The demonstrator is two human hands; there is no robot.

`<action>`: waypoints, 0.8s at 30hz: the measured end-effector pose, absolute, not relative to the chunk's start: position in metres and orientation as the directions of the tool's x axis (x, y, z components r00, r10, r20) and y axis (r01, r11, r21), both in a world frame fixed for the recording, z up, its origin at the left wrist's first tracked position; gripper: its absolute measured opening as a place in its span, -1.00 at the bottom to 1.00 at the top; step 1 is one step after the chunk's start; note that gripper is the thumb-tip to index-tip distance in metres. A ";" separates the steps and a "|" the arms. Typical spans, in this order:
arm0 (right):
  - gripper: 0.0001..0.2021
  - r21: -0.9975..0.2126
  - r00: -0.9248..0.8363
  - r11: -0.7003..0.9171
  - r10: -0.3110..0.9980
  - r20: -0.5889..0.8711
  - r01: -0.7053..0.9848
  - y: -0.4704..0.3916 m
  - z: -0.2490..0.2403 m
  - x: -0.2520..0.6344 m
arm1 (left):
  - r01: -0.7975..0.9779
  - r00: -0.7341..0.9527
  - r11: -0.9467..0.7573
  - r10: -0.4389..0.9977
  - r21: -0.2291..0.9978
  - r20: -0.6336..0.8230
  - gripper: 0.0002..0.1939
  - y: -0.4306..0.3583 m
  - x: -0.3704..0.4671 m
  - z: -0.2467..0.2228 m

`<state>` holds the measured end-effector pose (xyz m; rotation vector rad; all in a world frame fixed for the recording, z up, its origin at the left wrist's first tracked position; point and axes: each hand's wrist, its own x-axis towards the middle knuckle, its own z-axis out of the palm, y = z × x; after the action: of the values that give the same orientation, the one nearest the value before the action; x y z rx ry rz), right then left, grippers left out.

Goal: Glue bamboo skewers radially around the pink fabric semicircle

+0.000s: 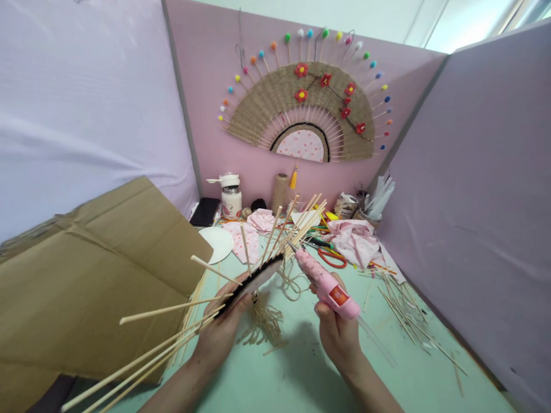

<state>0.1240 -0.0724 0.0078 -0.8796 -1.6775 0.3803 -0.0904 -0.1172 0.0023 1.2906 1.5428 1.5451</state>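
Note:
My left hand (224, 332) is wrapped round a half-round piece (258, 278) with a black fuzzy edge, tilted above the table. Wooden sticks (172, 310) fan out from that edge, toward the lower left and the upper right. Below it hangs a twine tassel (262, 321). My right hand (338, 327) grips a pink glue gun (325, 284), its nozzle close to the upper right end of the black edge. Whether the nozzle touches a stick, I cannot tell. A clear glue stick projects from the gun's rear.
A cardboard sheet (129, 264) leans at the left. Red-handled scissors (333, 258), pink cloth (355, 238) and loose sticks (404, 315) lie at the right. At the back are a white bottle (231, 201), a phone (205, 211) and a twine roll (280, 192); a decorated fan (258, 109) hangs above.

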 end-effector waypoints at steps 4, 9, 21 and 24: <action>-0.64 -0.677 -0.088 0.671 0.727 0.681 0.303 -0.072 0.007 0.125 | 0.237 -0.345 -0.146 0.912 0.961 0.223 -0.61 -0.117 -0.091 0.003; -0.61 -0.682 -0.091 0.659 0.737 0.669 0.317 -0.072 0.006 0.125 | 0.243 -0.325 -0.161 0.916 0.957 0.236 -0.61 -0.116 -0.091 0.002; -0.60 -0.717 -0.096 0.624 0.771 0.629 0.311 -0.071 0.000 0.126 | 0.223 -0.345 -0.133 0.916 0.966 0.206 -0.60 -0.117 -0.090 0.007; -0.58 -0.712 -0.085 0.628 0.766 0.638 0.316 -0.071 -0.001 0.126 | 0.221 -0.344 -0.151 0.913 0.964 0.222 -0.61 -0.117 -0.090 0.007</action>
<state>0.1261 -0.0707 -0.0007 -0.9001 -1.6711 0.4749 -0.0899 -0.1170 0.0069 1.2993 1.5389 1.5405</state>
